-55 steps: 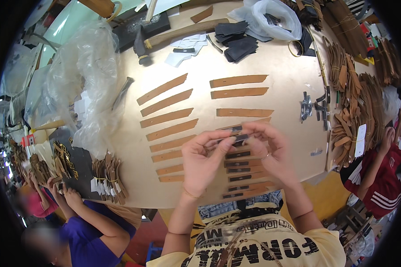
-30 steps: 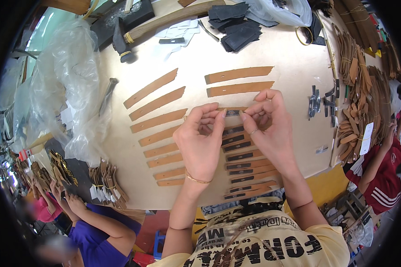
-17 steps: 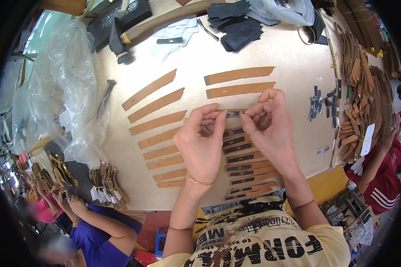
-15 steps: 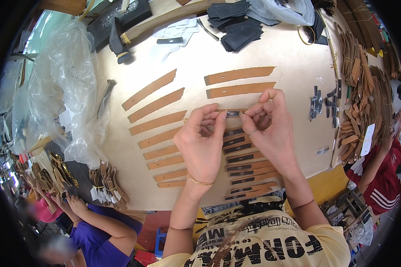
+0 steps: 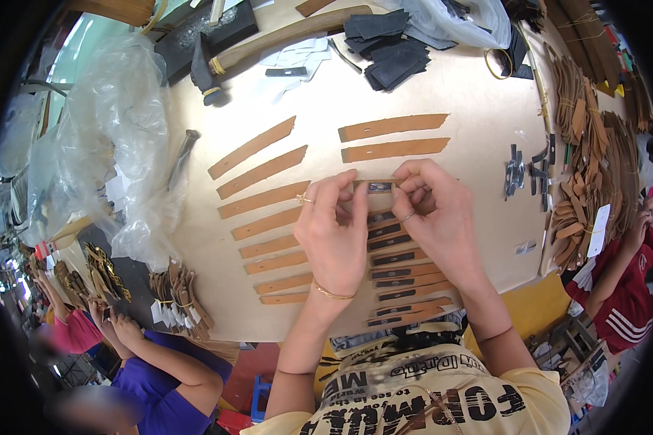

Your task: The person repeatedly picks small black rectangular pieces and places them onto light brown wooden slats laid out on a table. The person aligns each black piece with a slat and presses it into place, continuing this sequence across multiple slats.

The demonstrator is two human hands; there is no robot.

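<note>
From the clear plastic bag at the frame's left, I pass two columns of tan leather strips. At centre my left hand and right hand both pinch one strip with a dark metal piece, fingers closed on its ends. Metal clips lie right.

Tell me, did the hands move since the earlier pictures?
Yes. Early on, the left hand and right hand sat lower among the strips; now they are nearer the two top strips, pinching a small strip. Lately they barely shifted.
</note>
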